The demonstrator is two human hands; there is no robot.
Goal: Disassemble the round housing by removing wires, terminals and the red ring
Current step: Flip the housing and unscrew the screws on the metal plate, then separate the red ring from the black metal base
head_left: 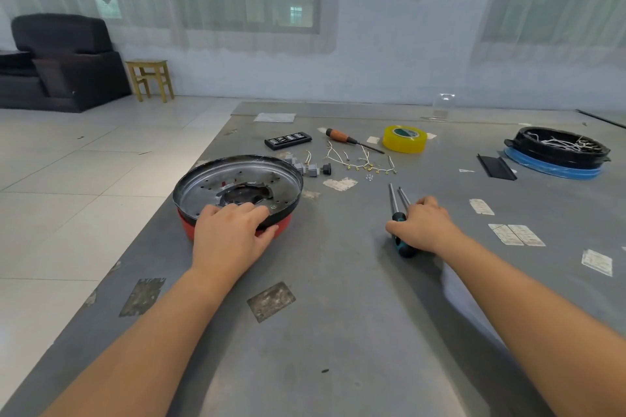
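head view: left hand (233,234) is gripping near rim of round housing (237,188), fingers over the edge, thumb on red ring (189,228) underneath, at table's (338,332) left side. right hand (423,225) is curling round teal-handled screwdrivers (399,213) lying on table. loose wires w/ terminals (359,159) are lying behind, near yellow tape (404,139).

shiny metal round housing (237,179), matt grey table (338,315), glossy tape (404,139)
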